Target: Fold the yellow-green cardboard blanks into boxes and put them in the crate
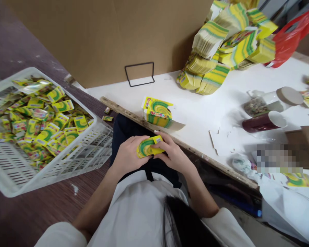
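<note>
A small yellow and green box [147, 145] is held between my two hands above my lap, close to the table's front edge. My left hand [130, 153] is wrapped round its left end. The right hand [174, 153] grips the other end, thumb and fingers on the pale end flap. Just beyond them, an open yellow and green display carton [157, 110] stands on the white table, one pale flap folded out to the right. What is inside that carton cannot be made out.
To the left, a white plastic basket [92, 132] is filled with small yellow packs. Stacks of flat cartons [211, 37] stand at the table's back, beside a large cardboard box [105, 37]. A maroon cup [260, 122], a glass jar [257, 104] and a black wire stand [140, 84] are also there.
</note>
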Action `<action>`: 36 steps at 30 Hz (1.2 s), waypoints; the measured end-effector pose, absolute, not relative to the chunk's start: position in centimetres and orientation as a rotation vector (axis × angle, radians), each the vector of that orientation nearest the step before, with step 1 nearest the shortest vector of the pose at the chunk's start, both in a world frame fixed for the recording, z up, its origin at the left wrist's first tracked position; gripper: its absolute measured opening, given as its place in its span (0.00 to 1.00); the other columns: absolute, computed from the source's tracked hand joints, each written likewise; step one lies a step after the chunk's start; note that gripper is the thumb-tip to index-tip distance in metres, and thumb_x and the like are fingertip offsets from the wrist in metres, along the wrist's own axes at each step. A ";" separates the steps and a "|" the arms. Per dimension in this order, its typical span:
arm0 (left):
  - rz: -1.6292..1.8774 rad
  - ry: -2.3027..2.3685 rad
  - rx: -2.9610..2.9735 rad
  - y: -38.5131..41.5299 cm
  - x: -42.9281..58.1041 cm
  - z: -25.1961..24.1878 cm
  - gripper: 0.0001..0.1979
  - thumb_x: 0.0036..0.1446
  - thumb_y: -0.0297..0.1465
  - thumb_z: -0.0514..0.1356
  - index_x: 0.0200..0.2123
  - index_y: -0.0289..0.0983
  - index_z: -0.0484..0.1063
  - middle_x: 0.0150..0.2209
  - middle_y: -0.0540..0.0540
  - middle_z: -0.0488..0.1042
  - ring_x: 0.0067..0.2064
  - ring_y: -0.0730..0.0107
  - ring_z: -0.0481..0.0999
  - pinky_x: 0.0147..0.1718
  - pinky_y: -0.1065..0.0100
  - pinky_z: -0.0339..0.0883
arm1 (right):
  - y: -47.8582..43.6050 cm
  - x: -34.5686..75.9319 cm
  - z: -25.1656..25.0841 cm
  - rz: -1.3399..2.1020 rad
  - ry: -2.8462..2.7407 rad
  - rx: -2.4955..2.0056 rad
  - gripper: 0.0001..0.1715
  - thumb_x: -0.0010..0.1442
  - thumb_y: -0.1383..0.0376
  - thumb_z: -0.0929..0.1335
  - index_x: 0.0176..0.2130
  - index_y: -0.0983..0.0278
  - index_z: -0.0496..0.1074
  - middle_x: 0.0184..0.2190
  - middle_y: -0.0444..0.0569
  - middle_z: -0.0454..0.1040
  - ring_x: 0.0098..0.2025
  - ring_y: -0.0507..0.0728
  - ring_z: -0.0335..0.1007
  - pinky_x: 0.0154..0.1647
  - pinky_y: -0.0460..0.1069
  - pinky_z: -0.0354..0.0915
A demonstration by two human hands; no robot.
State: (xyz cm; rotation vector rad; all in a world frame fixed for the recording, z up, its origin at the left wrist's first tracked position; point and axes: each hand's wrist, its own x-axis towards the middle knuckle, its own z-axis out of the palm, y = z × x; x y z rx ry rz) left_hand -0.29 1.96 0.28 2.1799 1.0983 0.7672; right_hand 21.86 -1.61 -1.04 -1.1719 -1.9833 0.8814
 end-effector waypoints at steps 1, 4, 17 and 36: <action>0.774 1.095 2.188 1.8 -0.1 0.2 0.26 0.49 0.29 0.68 0.53 0.38 0.71 0.49 0.41 0.80 0.49 0.55 0.79 0.51 0.56 0.73 | -1.8 21.6 -1.1 0.883 -1.972 -1.184 0.13 0.68 0.60 0.68 0.51 0.60 0.72 0.67 0.63 0.59 0.70 0.66 0.59 0.65 0.64 0.65; 0.770 1.093 2.118 1.4 0.3 -0.2 0.27 0.49 0.29 0.69 0.54 0.39 0.70 0.50 0.41 0.77 0.51 0.56 0.77 0.54 0.56 0.71 | -2.1 21.3 -1.5 0.874 -1.940 -1.169 0.15 0.67 0.58 0.68 0.52 0.60 0.70 0.68 0.63 0.56 0.72 0.66 0.54 0.68 0.64 0.61; 1.032 1.262 0.786 1.5 0.3 -1.5 0.36 0.31 0.36 0.77 0.45 0.39 0.68 0.44 0.48 0.68 0.38 0.71 0.72 0.35 0.68 0.71 | -2.2 21.7 -2.7 0.484 -1.895 -1.257 0.16 0.64 0.59 0.72 0.50 0.59 0.76 0.67 0.62 0.62 0.66 0.66 0.66 0.60 0.60 0.71; 1.055 1.131 0.808 0.5 2.1 -1.3 0.28 0.39 0.30 0.75 0.46 0.39 0.74 0.39 0.49 0.71 0.39 0.71 0.73 0.38 0.72 0.71 | -2.0 21.9 -1.8 0.745 -1.794 -1.150 0.21 0.69 0.59 0.67 0.57 0.60 0.60 0.65 0.64 0.59 0.68 0.65 0.59 0.64 0.65 0.64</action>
